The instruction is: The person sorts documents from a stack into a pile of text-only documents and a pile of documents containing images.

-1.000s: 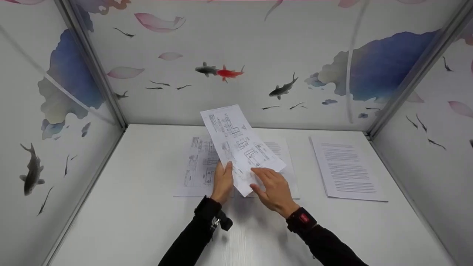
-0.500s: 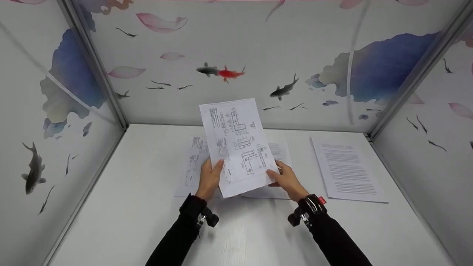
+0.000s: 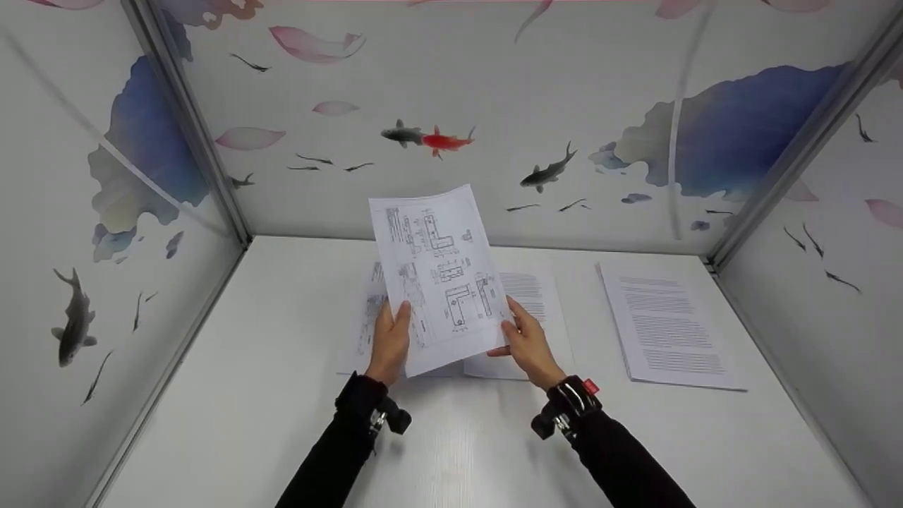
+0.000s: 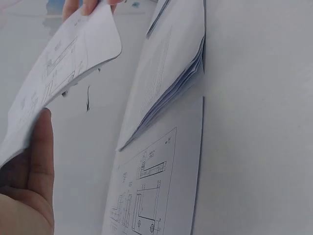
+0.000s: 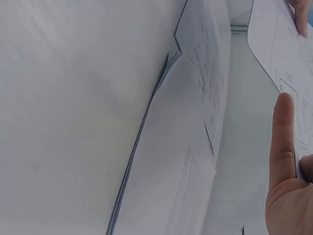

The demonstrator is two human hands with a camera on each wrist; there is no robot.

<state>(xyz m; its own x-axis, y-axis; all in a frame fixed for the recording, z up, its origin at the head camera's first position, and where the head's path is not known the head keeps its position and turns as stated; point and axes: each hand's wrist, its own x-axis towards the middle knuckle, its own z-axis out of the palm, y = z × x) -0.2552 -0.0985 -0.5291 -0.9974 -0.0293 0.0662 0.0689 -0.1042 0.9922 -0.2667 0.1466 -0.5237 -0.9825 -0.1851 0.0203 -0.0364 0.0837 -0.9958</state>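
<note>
A thin stack of paper printed with technical drawings is held up, tilted, above the table. My left hand grips its left edge, thumb on the printed face. At the lower right edge, my right hand pinches the stack between thumb and fingers. The left wrist view shows the held stack bent slightly, its sheet edges together. Beneath it on the table lie a drawing sheet at the left and a stack of text pages at the right, both partly hidden by the held stack.
Another stack of text pages lies on the white table at the right. White panels printed with fish and petals rise at the back and both sides. In the left wrist view, the middle text stack has fanned edges.
One second ago the right hand was flat near the stack's lower corner; it now grips the right edge. The stack has turned more upright and then shifted slightly left with both hands.
</note>
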